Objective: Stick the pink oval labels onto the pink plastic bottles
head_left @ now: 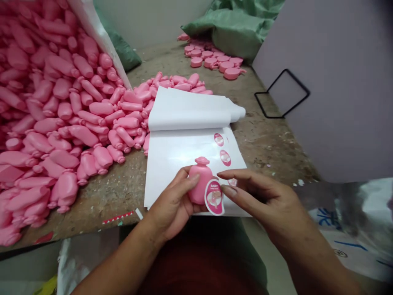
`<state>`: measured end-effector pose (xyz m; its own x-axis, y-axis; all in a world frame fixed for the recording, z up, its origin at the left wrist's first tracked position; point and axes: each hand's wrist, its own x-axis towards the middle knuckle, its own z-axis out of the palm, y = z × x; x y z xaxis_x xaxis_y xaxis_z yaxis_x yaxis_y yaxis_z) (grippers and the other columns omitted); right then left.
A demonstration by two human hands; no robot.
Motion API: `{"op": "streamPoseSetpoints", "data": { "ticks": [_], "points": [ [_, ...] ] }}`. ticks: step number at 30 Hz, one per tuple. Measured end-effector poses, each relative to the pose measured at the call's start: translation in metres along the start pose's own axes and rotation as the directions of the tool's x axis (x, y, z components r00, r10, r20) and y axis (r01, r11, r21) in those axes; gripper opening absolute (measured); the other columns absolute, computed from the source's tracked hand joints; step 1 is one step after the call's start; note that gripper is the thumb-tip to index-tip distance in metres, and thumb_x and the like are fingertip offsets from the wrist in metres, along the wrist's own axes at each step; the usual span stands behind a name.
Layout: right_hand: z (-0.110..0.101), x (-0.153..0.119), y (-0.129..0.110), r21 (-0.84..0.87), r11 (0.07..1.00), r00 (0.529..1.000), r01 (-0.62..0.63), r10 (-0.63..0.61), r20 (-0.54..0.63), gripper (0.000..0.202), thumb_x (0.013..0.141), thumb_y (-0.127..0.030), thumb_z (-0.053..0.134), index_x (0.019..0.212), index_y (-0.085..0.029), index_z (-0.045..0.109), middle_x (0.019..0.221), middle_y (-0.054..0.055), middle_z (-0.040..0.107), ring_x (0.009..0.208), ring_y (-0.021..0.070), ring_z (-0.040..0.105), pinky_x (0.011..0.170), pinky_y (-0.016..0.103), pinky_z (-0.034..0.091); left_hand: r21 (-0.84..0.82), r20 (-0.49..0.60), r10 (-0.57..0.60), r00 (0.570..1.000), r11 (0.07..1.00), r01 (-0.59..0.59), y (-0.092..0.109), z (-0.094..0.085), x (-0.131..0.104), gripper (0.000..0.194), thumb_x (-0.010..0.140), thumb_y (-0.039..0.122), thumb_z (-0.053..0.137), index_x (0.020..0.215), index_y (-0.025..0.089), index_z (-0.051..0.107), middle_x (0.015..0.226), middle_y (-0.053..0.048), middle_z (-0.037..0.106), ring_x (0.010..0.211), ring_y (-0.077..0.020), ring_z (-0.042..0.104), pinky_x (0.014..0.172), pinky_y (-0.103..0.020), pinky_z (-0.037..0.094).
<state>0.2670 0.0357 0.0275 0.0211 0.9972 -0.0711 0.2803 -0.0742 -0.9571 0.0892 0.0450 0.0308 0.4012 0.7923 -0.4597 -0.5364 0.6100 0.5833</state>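
Note:
My left hand (pixel 175 196) is wrapped round a small pink plastic bottle (pixel 199 176), thumb across its front and neck upward. An oval pink-and-white sticker (pixel 214 197) printed "BABY" overlaps the bottle's lower right side and sticks out past it. At the sticker's upper right edge are the thumb and forefinger of my right hand (pixel 260 192), closed about that edge. Whether the sticker is pressed onto the bottle I cannot tell. Under both hands lies a white sticker sheet (pixel 178 151), with several oval stickers (pixel 225 158) along its right side and its upper part folded back.
Heaped pink bottles (pixel 82 135) spill from a white-edged container (pixel 107 41) on the left. Round pink pieces (pixel 211 61) lie at the back beside a green sack (pixel 236 32). A black wire frame (pixel 284 94) projects at right. A plastic bag (pixel 353 225) is at lower right.

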Motion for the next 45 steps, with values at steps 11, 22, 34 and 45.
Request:
{"op": "streamPoseSetpoints", "data": {
  "ticks": [11, 22, 34, 45],
  "points": [
    [0.016, 0.007, -0.008, -0.061, 0.998, 0.999, -0.034, 0.034, 0.006, 0.026, 0.075, -0.043, 0.070, 0.089, -0.023, 0.078, 0.052, -0.005, 0.044, 0.049, 0.0120, 0.042, 0.047, 0.025, 0.034, -0.113, 0.056, 0.074, 0.996, 0.991, -0.068, -0.004, -0.003, -0.010, 0.049, 0.088, 0.060, 0.060, 0.121, 0.024, 0.062, 0.110, -0.006, 0.061, 0.090, -0.0154, 0.061, 0.070, -0.028, 0.059],
    [0.018, 0.008, -0.006, -0.053, 0.999, 1.000, 0.003, -0.003, 0.006, 0.021, 0.077, -0.040, 0.070, 0.086, -0.023, 0.076, 0.052, -0.006, 0.044, 0.048, 0.0106, 0.042, 0.046, 0.024, 0.033, -0.069, 0.061, 0.092, 0.994, 0.994, -0.088, -0.005, -0.002, -0.010, 0.055, 0.088, 0.063, 0.058, 0.124, 0.022, 0.060, 0.111, -0.006, 0.060, 0.086, -0.0135, 0.058, 0.068, -0.025, 0.056],
    [0.019, 0.009, -0.007, -0.051, 0.998, 0.999, -0.038, 0.039, 0.007, 0.025, 0.077, -0.044, 0.068, 0.087, -0.022, 0.075, 0.052, -0.005, 0.047, 0.050, 0.0132, 0.046, 0.048, 0.027, 0.035, -0.063, 0.078, 0.097, 0.992, 0.994, -0.092, -0.007, -0.001, -0.009, 0.055, 0.088, 0.063, 0.058, 0.125, 0.023, 0.059, 0.114, -0.007, 0.060, 0.091, -0.0156, 0.061, 0.070, -0.025, 0.055],
    [0.020, 0.007, -0.005, -0.062, 0.997, 0.998, -0.054, 0.055, 0.005, 0.026, 0.079, -0.045, 0.068, 0.090, -0.023, 0.074, 0.054, -0.005, 0.044, 0.054, 0.0146, 0.050, 0.051, 0.029, 0.035, -0.051, 0.064, 0.106, 0.992, 0.993, -0.103, -0.009, -0.002, -0.010, 0.046, 0.092, 0.053, 0.059, 0.127, 0.023, 0.058, 0.112, -0.007, 0.061, 0.091, -0.0163, 0.062, 0.069, -0.025, 0.056]
  ]
}}
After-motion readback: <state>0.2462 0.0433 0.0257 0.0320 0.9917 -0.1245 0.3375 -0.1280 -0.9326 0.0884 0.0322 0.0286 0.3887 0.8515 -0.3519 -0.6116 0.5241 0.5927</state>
